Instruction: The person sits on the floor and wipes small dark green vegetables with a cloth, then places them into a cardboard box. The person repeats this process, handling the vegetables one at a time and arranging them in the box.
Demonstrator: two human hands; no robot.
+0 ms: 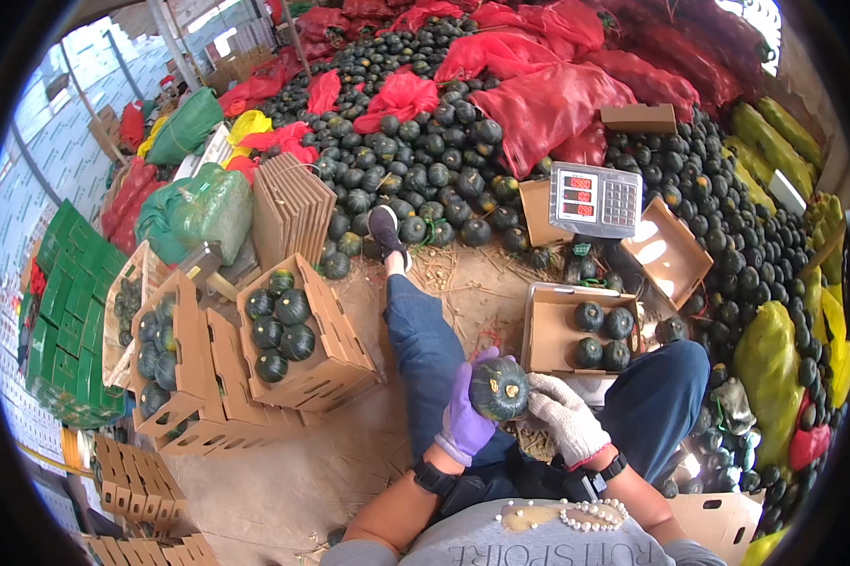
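Note:
A dark green squash [498,389] is held over the lap, with two pale spots facing up. My left hand [467,414], in a purple glove, grips it from the left side. My right hand [565,417], in a white knitted glove, is against its right side; whether its fingertips hold something small is not clear. Beyond the hands, an open cardboard box [549,325] holds several squashes [589,316] towards its right side. Just past that box stands a digital scale's display [595,198] with lit red digits and a keypad.
A big heap of squashes [425,173] spreads ahead and right, with red mesh sacks [552,106] on it. Filled cardboard boxes [326,396] stand at left, near flattened cardboard [290,205] and green boxes [78,311]. An empty cardboard tray [669,251] leans beside the scale.

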